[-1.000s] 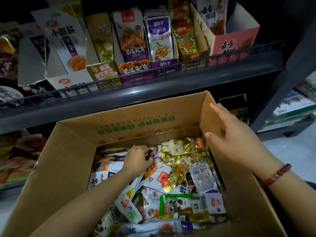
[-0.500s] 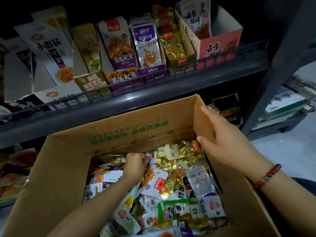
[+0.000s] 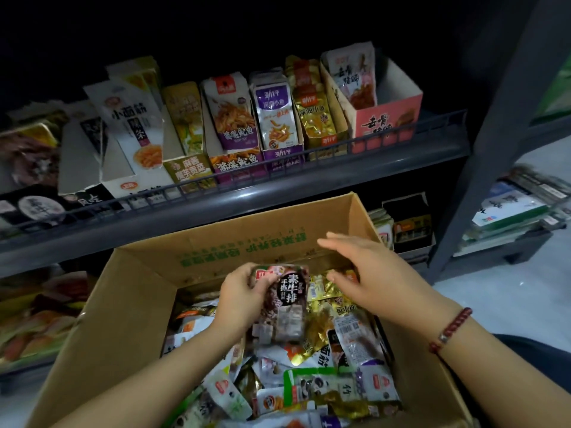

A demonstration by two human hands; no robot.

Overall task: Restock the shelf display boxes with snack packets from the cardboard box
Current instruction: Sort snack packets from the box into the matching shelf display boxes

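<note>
Left hand (image 3: 244,293) pinches 1 dark packet (image 3: 285,299) above the cardboard box (image 3: 102,319); right hand (image 3: 367,273) hovers, fingers spread. Match it to the dark display box (image 3: 37,205) before slotting upright.

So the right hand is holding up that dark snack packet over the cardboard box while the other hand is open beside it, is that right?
Not quite. It is the left hand that holds the dark snack packet over the cardboard box; the right hand, with the bead bracelet, is the open one beside it. The head view shows this.
</note>
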